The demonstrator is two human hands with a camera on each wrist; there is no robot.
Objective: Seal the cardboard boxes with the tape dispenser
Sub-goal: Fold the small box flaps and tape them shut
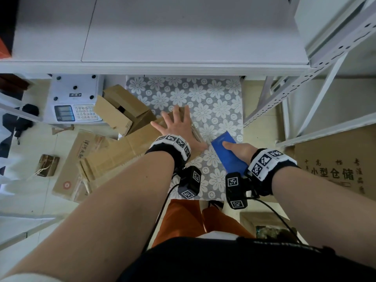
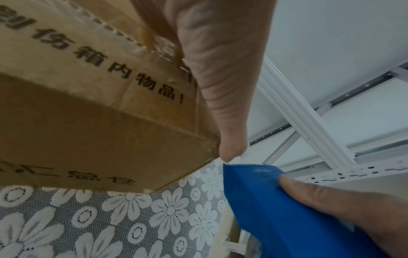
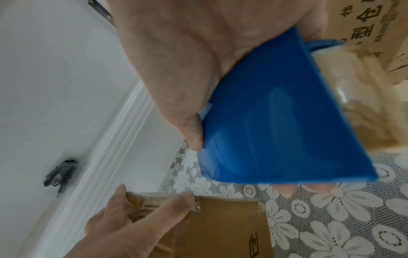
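Note:
A brown cardboard box [image 1: 193, 129] with black printed characters [image 2: 88, 131] lies on the table with the floral lace cloth [image 1: 213, 102]. My left hand [image 1: 177, 123] rests flat on its top, fingers spread and straight [image 3: 132, 218]. Just right of the box's near corner, my right hand [image 1: 240, 149] grips a blue tape dispenser [image 1: 225, 153]. The dispenser's blue front [image 3: 276, 131] hangs above the cloth, apart from the box [image 3: 220, 227]. A clear tape roll [image 3: 353, 87] shows behind it. In the left wrist view the dispenser [image 2: 276, 209] sits close to my left thumb tip [image 2: 229, 150].
Open cardboard boxes [image 1: 122, 110] and a white weighing scale [image 1: 75, 98] stand to the left. Flattened cardboard [image 1: 97, 159] lies on the floor below them. A white shelf [image 1: 162, 37] overhangs the table's far end. A metal rack [image 1: 305, 88] and a printed carton [image 1: 335, 169] are on the right.

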